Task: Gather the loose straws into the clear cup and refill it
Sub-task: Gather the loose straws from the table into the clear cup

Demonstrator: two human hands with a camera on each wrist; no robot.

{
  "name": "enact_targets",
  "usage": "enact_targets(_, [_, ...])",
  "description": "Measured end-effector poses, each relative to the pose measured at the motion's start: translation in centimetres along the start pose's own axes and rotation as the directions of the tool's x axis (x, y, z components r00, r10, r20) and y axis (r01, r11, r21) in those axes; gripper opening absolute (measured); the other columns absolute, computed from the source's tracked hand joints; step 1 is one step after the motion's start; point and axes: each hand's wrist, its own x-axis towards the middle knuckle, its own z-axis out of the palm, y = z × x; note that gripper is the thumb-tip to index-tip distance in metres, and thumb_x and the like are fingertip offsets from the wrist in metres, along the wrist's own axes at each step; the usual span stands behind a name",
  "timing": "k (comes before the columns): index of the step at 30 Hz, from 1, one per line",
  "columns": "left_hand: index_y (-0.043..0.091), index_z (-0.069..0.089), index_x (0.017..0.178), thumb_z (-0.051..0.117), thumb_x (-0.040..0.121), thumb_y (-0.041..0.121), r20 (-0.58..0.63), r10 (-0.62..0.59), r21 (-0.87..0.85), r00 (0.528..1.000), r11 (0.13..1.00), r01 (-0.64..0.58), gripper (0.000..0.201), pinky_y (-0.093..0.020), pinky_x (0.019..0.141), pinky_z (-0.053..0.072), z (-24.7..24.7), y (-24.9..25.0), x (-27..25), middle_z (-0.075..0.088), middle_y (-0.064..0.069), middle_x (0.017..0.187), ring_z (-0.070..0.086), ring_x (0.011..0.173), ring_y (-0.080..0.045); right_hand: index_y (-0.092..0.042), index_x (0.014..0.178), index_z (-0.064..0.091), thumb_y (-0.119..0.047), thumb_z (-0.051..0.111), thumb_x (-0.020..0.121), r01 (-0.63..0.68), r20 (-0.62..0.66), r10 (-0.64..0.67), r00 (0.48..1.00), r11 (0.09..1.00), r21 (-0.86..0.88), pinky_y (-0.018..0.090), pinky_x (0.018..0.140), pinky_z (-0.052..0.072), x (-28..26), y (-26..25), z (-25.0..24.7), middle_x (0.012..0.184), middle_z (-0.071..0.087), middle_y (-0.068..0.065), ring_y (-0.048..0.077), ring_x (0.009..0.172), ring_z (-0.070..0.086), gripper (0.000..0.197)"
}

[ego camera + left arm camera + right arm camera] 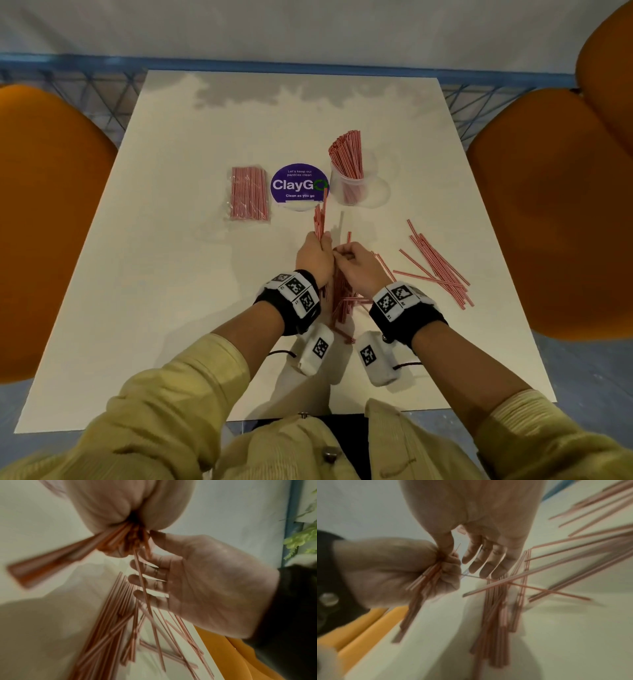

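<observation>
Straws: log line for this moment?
left hand grips straw bundle | right hand at bundle, grip unclear | clear cup part-filled | loose straws on table | wrapped pack untouched
</observation>
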Motion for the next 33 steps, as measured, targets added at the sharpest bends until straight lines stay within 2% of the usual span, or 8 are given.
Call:
enact_targets(6, [0.018,0.045,0.090,0.033,0.099,0.031,-0.076,0.035,-0.304,0.997,0.951,-0.057,0.020,-0.034,0.073,0.042,-0.8,-0.2,0.8,0.048,0.003,0.068,0.048,0.066,-0.018,-0.020,0.105,0.059,-0.060,0.031,0.089,-0.151,0.144,0.128,0.981,0.976,0.157,0.044,0.099,0.046,0.0,-0.4,0.8,0.112,0.063,0.005,0.023,0.104,0.059,0.051])
enact_targets(8, [0.024,0.041,0.081,0.033,0.099,0.030,-0.123,0.042,-0.396,0.992,0.914,-0.088,0.021,-0.033,0.067,0.042,-1.0,0.3,0.7,0.045,0.004,0.064,0.045,0.058,-0.013,-0.020,0.083,0.061,-0.061,0.027,0.091,-0.246,0.162,0.209,0.965,0.931,0.268,0.040,0.080,0.055,0.0,-0.7,1.3,0.089,0.068,0.012,0.026,0.081,0.065,0.054])
enact_targets(10, [0.024,0.039,0.079,0.033,0.100,0.028,-0.155,0.041,-0.463,0.987,0.879,-0.109,0.022,-0.028,0.057,0.041,-1.4,0.9,0.5,0.044,0.004,0.063,0.044,0.054,-0.012,-0.016,0.066,0.058,-0.054,0.019,0.096,-0.231,0.194,0.188,0.963,0.944,0.234,0.021,0.048,0.045,-0.4,-1.4,1.4,0.058,0.062,0.006,0.015,0.047,0.055,0.062])
enact_targets(13, [0.022,0.039,0.080,0.032,0.101,0.025,-0.197,0.009,-0.558,0.980,0.821,-0.120,0.022,-0.021,0.051,0.040,-2.0,1.8,0.6,0.042,0.004,0.061,0.044,0.052,-0.010,-0.018,0.056,0.053,-0.048,0.011,0.098,-0.045,0.210,0.047,0.977,0.999,-0.016,0.012,0.038,0.035,-0.8,-2.1,1.4,0.049,0.049,-0.001,0.006,0.035,0.043,0.067])
enact_targets(18, [0.023,0.040,0.079,0.033,0.101,0.025,-0.270,-0.051,-0.620,0.962,0.774,-0.133,0.023,-0.021,0.054,0.044,-4.0,2.0,1.7,0.039,0.003,0.059,0.046,0.047,-0.007,-0.022,0.072,0.058,-0.033,0.029,0.100,0.101,0.062,-0.099,0.993,0.994,-0.030,0.022,0.053,0.030,0.1,-0.7,0.7,0.061,0.048,-0.004,0.009,0.053,0.041,0.042])
enact_targets(24, [0.020,0.043,0.087,0.035,0.100,0.029,-0.016,0.121,-0.376,0.993,0.919,-0.118,0.017,-0.021,0.045,0.036,-3.3,0.5,0.3,0.038,0.003,0.063,0.037,0.040,-0.004,-0.012,0.135,0.046,-0.017,0.031,0.100,0.220,-0.050,-0.225,0.973,0.971,-0.091,0.023,0.079,0.036,1.1,-2.8,0.8,0.098,0.046,0.006,0.014,0.087,0.048,0.038])
enact_targets(28, [0.007,0.050,0.108,0.042,0.095,0.042,0.032,0.137,-0.311,0.990,0.943,-0.120,0.038,-0.040,0.077,0.054,-2.5,0.4,-0.4,0.064,-0.011,0.093,0.065,0.083,-0.024,-0.005,0.134,0.041,-0.019,0.031,0.099,0.219,-0.013,-0.223,0.975,0.965,-0.143,0.038,0.095,0.047,0.8,-4.5,2.2,0.104,0.033,0.006,0.029,0.103,0.052,0.038])
enact_targets(33, [0.007,0.059,0.096,0.043,0.092,0.045,0.005,0.053,-0.338,0.999,0.940,-0.049,0.041,-0.052,0.086,0.054,-3.3,0.7,0.2,0.067,-0.024,0.103,0.066,0.096,-0.037,-0.013,0.141,0.036,-0.016,0.032,0.099,0.271,0.053,-0.266,0.963,0.949,-0.161,0.018,0.079,0.039,0.3,-4.5,2.5,0.103,0.035,0.004,0.013,0.088,0.044,0.042])
